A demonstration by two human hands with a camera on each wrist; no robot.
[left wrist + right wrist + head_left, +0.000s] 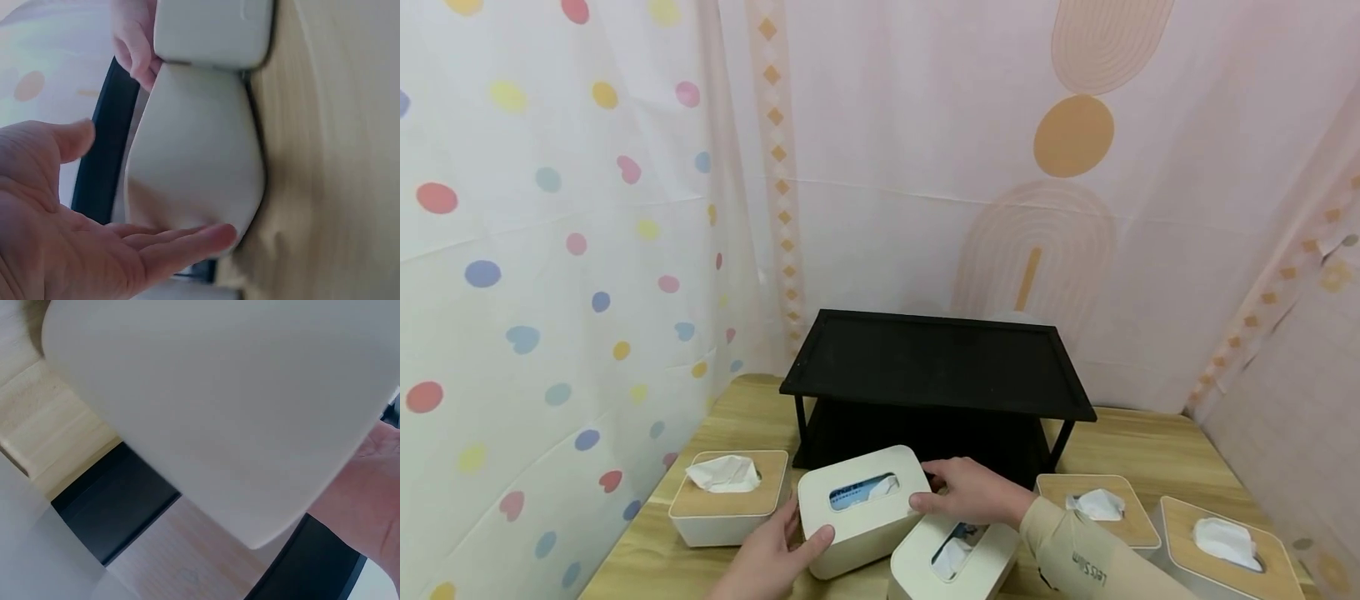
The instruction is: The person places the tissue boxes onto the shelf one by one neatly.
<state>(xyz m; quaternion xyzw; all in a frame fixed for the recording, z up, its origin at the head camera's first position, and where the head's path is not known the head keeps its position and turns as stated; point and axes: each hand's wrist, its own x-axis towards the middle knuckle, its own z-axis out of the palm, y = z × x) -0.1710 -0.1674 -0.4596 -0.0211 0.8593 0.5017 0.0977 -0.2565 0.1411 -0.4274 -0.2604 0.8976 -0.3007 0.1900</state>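
A cream tissue box (865,533) with an oval slot sits slightly turned in front of the black stand; blue packaging and a white tissue show through its slot. My left hand (778,546) is at its left end. In the left wrist view, the left fingers (181,247) lie fairly straight against the box (197,137), with the thumb apart. At the box's right end, my right hand (970,492) grips the corner, thumb toward the front and fingers behind. A second cream tissue box (955,554) stands below the right hand, close against the first.
The black two-tier stand (936,358) stands at the back of the wooden table (1138,429). One wood-topped tissue box (730,500) is at left; two more, a nearer one (1232,550) and a farther one (1097,508), are at right. Patterned curtains (880,167) hang behind.
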